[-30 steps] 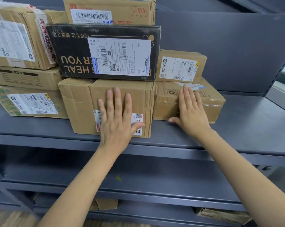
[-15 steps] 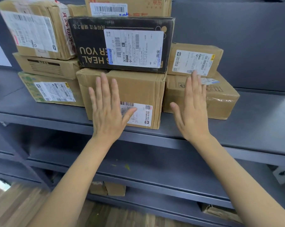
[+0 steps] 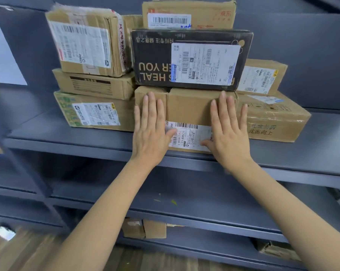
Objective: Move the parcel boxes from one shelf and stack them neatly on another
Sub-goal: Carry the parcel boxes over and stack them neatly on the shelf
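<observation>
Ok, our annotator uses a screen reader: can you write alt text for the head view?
Both hands, left hand and right hand, lie flat with straight fingers on the front of a brown box on a grey shelf. A black box sits on top of it, with more cardboard parcels stacked either side.

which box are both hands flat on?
The brown box directly under the black box; left hand and right hand lie flat on its front. Neighbouring boxes go untouched.
</observation>
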